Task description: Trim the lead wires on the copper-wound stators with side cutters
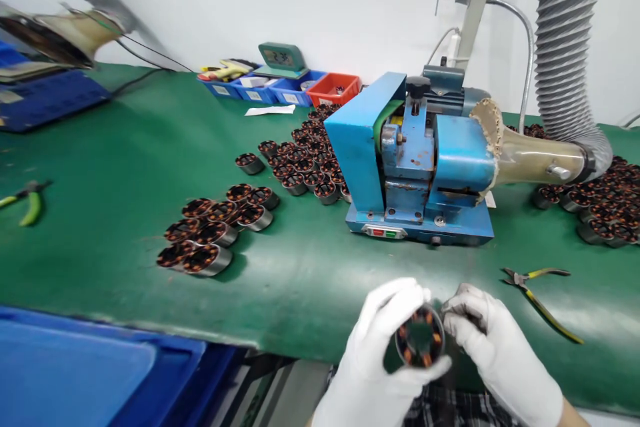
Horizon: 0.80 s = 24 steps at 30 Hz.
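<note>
I have both gloved hands down at the near edge of the green bench [125, 167], and between them sits a single motor stator [421, 337], a short metal ring with copper windings packed around its inside. It hangs just off the bench edge, over my lap, turned so its open face looks up at me. I judge it stiff and fairly dense for its size; the outer steel shell should take a firm pinch, but the copper coils and any fine lead wires look easy to scratch or bend, so the rim is the place to hold it, not the windings. The smooth shell may be a little slick against cotton gloves. My left hand [377, 353] is curled around the stator's left side, thumb underneath and fingers wrapped over the top, gripping it. My right hand [493, 350] is closed in against the right edge, fingertips pinching at something small at the rim; I cannot tell exactly what it grips, as the fingers cover it. Both wrists come up from below, palms turned inward towards each other. Straight ahead stands a blue bench machine [415, 167] with a ribbed extraction hose [567, 53] feeding into its side. Finished or waiting stators lie in clusters on the left [215, 230], behind the machine [305, 160] and at the far right [600, 207]. Yellow-handled cutters [537, 290] lie just right of my hands, and green-handled pliers [27, 200] far left.
</note>
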Motion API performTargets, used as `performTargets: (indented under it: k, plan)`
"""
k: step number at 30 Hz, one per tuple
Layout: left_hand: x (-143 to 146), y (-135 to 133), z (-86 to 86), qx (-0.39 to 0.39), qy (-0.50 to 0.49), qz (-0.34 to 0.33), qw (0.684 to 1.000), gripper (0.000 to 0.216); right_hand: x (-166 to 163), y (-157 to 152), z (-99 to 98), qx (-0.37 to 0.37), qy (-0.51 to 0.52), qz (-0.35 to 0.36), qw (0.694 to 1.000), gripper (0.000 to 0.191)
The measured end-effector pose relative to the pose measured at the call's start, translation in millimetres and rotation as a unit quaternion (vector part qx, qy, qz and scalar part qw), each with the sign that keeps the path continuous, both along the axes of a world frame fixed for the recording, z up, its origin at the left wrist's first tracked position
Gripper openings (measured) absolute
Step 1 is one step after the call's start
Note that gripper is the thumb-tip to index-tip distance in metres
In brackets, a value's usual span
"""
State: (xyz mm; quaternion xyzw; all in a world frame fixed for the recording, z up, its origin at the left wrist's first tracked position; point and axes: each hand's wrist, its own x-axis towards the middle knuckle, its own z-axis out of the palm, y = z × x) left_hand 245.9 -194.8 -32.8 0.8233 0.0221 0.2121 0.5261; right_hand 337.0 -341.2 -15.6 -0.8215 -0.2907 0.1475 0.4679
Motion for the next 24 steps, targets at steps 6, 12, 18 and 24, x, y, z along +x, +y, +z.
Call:
performTargets:
  k: [6,12,18,24]
  plan:
    - [0.1,2.4,16.0,-0.037,0.092,-0.150,0.984,0.049,-6.9,0.6,-5.7,0.010,-0.101,-0.042,0.994,0.021]
    - [-2.2,-1.9,9.4,0.075,0.042,-0.021,0.996,0.046,-8.3,-3.1,5.6,0.041,-0.120,-0.018,0.992,0.019]
    - [2.2,0.0,6.1,0.020,0.098,-0.048,0.994,0.047,-8.4,-6.7,2.0,0.099,-0.053,-0.059,0.992,0.019]
    - [-0.9,-3.0,16.4,-0.009,-0.006,-0.018,1.000,0.027,-10.2,-5.0,2.3,0.087,-0.088,-0.035,0.992,0.017]
